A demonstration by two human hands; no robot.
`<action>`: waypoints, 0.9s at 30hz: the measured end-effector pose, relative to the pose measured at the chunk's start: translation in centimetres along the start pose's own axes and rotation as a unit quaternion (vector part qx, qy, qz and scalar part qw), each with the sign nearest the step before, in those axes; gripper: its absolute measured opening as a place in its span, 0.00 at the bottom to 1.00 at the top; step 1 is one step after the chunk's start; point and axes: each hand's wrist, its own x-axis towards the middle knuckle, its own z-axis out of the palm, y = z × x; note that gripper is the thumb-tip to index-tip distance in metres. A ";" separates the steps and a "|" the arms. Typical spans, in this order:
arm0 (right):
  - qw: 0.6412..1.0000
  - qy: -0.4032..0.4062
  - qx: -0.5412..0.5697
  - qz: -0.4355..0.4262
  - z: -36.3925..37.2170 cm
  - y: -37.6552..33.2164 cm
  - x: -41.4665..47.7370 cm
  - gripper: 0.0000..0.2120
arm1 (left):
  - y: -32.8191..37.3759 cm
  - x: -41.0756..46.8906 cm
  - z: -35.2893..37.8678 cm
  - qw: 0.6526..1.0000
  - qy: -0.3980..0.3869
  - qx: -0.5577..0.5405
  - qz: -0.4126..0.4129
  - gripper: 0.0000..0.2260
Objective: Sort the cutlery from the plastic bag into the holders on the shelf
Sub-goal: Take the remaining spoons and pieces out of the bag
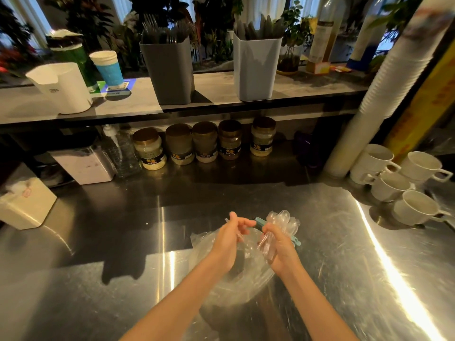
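Over the scratched stainless steel tabletop (98, 279), the right hand (280, 247) has its grip clenched round a bundle of clear plastic spoons (283, 221), bowls up and handles running down through the palm. A teal plastic piece (259, 221) lies across the same grip; what it is cannot be told. Just beside it, the left hand (229, 242) curls its fingers round a thin clear plastic utensil (240, 237), blurred and hard to make out. Below both hands the crumpled transparent plastic bag (236, 286) rests on the tabletop. On the shelf (216, 87) behind stand a dark grey square holder (170, 72) holding forks and, well apart to its right, a light grey square holder (256, 67) holding dark cutlery. White mugs (416, 207) sit at the right edge.
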 end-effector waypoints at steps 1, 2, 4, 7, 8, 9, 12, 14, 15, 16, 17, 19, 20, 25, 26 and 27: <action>1.000 0.000 -0.014 -0.003 0.0 -0.2 -0.2 0.06 | 0.2 0.1 -0.2 1.000 0.009 -0.009 -0.002 0.24; 1.000 -0.001 -0.021 -0.008 -0.1 -0.2 -0.2 0.07 | 0.4 0.2 -0.3 1.000 0.022 -0.011 0.004 0.24; 1.000 -0.015 -0.014 -0.005 -0.1 -0.2 -0.3 0.07 | 0.7 0.3 -0.6 0.999 0.036 -0.029 0.015 0.24; 0.999 -0.031 0.004 -0.003 -0.1 -0.1 -0.3 0.07 | 1.0 0.4 -0.8 0.996 0.019 -0.087 0.002 0.23; 0.999 -0.033 0.007 -0.004 -0.1 0.0 -0.2 0.07 | 1.1 0.4 -0.8 0.995 0.013 -0.096 -0.002 0.22; 0.999 -0.032 0.010 -0.004 0.1 -0.1 -0.4 0.07 | 1.3 0.3 -0.7 0.995 0.007 -0.104 -0.002 0.22; 0.999 -0.037 0.018 -0.006 0.3 -0.1 -0.4 0.07 | 1.2 0.4 -0.5 0.995 0.006 -0.096 0.025 0.18; 0.999 -0.039 0.028 -0.003 0.4 -0.1 -0.6 0.08 | 1.0 0.4 -0.5 0.996 0.011 -0.062 0.063 0.14; 0.999 -0.038 0.029 -0.004 0.5 -0.1 -0.6 0.08 | 0.9 0.3 -0.5 0.996 0.014 -0.025 0.089 0.12; 0.999 -0.037 0.027 -0.007 0.6 0.0 -0.6 0.07 | 0.7 0.2 -0.5 0.992 0.016 0.026 0.120 0.11; 0.999 -0.038 0.026 -0.009 0.7 0.1 -0.7 0.05 | 0.5 0.0 -0.4 0.985 0.011 0.078 0.154 0.10; 0.998 -0.053 0.030 -0.013 0.7 0.4 -0.7 0.12 | -0.2 -0.6 -0.1 0.962 -0.011 0.163 0.217 0.09; 0.997 -0.062 0.037 -0.011 0.7 0.7 -0.6 0.19 | -0.8 -0.8 0.0 0.949 -0.018 0.195 0.246 0.08; 0.989 -0.078 0.119 0.028 0.4 1.3 -0.9 0.23 | -4.0 -0.6 0.2 0.883 0.014 0.301 0.360 0.07; 0.989 -0.072 0.125 0.037 0.3 1.3 -1.1 0.19 | -4.4 -0.6 0.2 0.877 0.015 0.306 0.371 0.09; 0.988 -0.068 0.128 0.045 0.3 1.3 -1.2 0.16 | -4.6 -0.6 0.1 0.873 0.008 0.308 0.379 0.11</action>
